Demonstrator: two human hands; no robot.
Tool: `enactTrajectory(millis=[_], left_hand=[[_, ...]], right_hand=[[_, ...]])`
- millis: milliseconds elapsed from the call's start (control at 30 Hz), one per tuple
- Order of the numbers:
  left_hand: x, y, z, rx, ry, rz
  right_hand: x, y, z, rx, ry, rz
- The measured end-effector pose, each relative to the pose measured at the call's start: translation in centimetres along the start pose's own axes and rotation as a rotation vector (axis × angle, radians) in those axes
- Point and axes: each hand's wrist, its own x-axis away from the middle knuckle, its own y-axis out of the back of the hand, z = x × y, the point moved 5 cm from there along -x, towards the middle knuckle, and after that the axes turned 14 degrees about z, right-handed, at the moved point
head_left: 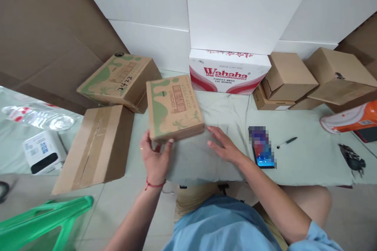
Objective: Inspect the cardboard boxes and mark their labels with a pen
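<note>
A cardboard box with green print, palm trees and brown lettering sits in front of me, turned a little askew. My left hand grips its near left corner, thumb along the front side and fingers at the left side; the fingertips are partly hidden. Beside the near right corner, my right hand is open, its fingers stretched toward the box. Whether its fingertips touch the cardboard I cannot tell.
Left stand a matching box marked 2422, a taped carton, a plastic bottle and a white device. Behind is a Wahaha carton. Rightward are plain boxes, a phone, a pen and keys.
</note>
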Motion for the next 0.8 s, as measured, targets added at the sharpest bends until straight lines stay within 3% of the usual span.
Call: enactTrajectory(millis=[100, 167, 267, 333, 400, 467, 633, 800], left_hand=[[-1.9, 3.3, 0.2, -0.198, -0.041, -0.269], [-2.0, 3.3, -1.5, -0.38, -0.251, -0.298], [-1.2, -0.6, -4.2, -0.642, -0.669, -0.037], [-1.2, -3.6, -5.0, -0.79, -0.812, 0.156], [-2.1, -5.3, -5.3, -0.859, -0.844, 0.221], [-3.3, -5.6, -5.4, -0.881, -0.84, 0.222], [-4.1, -3.6, -5.3, -0.99, -0.784, 0.167], [-4.9, -2.1, -4.8, -0.986, -0.597, 0.178]], right_hand=[[2.0, -0.9, -0.4, 0.018, 0.003, 0.009], [3.5, -0.9, -0.4, -0.017, 0.005, -0.01], [6.4, -0.5, -0.7, -0.075, -0.057, -0.032], [8.6, 0.0, -1.1, -0.09, -0.12, -0.053], [10.6, 0.5, -1.4, -0.092, -0.173, -0.084], [12.2, 1.0, -1.9, -0.098, -0.225, -0.117], [14.3, 0.9, -2.4, -0.146, -0.3, -0.171], [14.7, -0.1, -1.5, -0.103, -0.23, -0.151]])
